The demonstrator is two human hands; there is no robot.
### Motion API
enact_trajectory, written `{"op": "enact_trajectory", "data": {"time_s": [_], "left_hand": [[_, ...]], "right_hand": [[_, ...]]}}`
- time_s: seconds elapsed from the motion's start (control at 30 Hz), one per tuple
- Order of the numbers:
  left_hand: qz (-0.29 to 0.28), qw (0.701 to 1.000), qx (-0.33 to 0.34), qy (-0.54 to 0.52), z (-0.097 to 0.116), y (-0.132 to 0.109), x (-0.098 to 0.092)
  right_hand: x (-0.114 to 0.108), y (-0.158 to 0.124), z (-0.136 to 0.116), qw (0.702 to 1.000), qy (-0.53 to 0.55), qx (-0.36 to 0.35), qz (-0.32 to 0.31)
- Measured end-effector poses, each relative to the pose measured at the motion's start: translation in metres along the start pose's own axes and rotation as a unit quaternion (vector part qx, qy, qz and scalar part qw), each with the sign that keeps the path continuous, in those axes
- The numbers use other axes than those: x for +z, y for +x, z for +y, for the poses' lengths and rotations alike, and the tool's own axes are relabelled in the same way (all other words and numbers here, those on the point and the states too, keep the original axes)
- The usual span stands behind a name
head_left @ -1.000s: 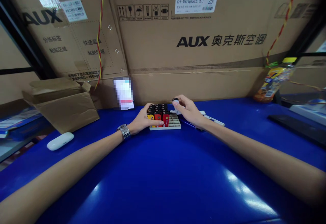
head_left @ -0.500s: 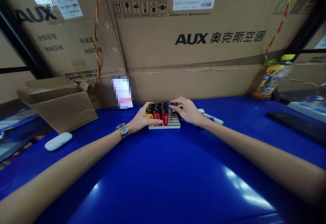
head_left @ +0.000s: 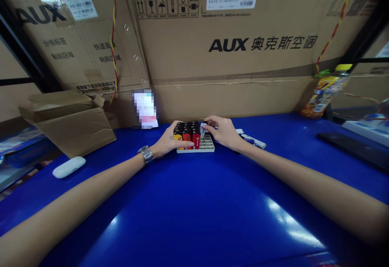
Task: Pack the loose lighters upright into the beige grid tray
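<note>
A white compartment tray [head_left: 208, 149] stands on the blue table, with upright, black-topped lighters [head_left: 186, 138] packed into its left part. Yellow, orange and red ones show in the front row. My left hand [head_left: 166, 141] wraps round their left side, its thumb across the front. Between the thumb and fingers of my right hand [head_left: 224, 132] is a white lighter [head_left: 203, 131], upright in the tray's right part, just beside the red ones. Bare compartments show in front of it. The fingertips behind the lighters are hidden.
More white-and-blue lighters [head_left: 254, 140] lie right of the tray. A white case [head_left: 69, 167] and an open cardboard box [head_left: 75, 125] are at left. A blurred-out bright panel [head_left: 145, 110] leans on the large carton [head_left: 231, 92] behind. A bottle [head_left: 326, 92] stands far right.
The white lighter in my right hand now shows its pale face clearly, where it was blurred before. My left hand keeps its hold on the lighters.
</note>
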State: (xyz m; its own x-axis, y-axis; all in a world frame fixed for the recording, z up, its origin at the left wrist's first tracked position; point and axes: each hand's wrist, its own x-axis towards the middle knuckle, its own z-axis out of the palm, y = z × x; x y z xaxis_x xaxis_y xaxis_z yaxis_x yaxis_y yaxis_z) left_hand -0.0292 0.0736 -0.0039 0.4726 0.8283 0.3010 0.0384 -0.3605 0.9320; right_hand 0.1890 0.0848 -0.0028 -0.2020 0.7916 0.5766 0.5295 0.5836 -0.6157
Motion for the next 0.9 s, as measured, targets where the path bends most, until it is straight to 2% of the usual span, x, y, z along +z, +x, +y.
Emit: {"op": "enact_trajectory", "data": {"time_s": [0.2, 0.57, 0.67, 0.77, 0.9], "left_hand": [[0.003, 1.000, -0.010, -0.001, 0.001, 0.000, 0.000], [0.000, 1.000, 0.002, 0.023, 0.000, 0.000, 0.001], [0.000, 1.000, -0.002, 0.017, 0.001, -0.001, 0.002], [-0.001, 1.000, -0.004, 0.015, 0.001, -0.001, 0.003], [-0.005, 1.000, 0.000, 0.017, 0.001, -0.002, 0.003]], "right_hand": [[-0.002, 0.003, 0.001, 0.999, -0.041, -0.004, -0.001], [-0.005, 0.001, -0.004, 0.994, -0.066, -0.054, -0.062], [-0.008, 0.001, 0.002, 0.994, -0.082, -0.067, -0.034], [-0.010, 0.002, 0.012, 0.985, -0.157, -0.063, -0.027], [-0.009, 0.003, 0.027, 0.953, -0.281, -0.032, -0.110]]}}
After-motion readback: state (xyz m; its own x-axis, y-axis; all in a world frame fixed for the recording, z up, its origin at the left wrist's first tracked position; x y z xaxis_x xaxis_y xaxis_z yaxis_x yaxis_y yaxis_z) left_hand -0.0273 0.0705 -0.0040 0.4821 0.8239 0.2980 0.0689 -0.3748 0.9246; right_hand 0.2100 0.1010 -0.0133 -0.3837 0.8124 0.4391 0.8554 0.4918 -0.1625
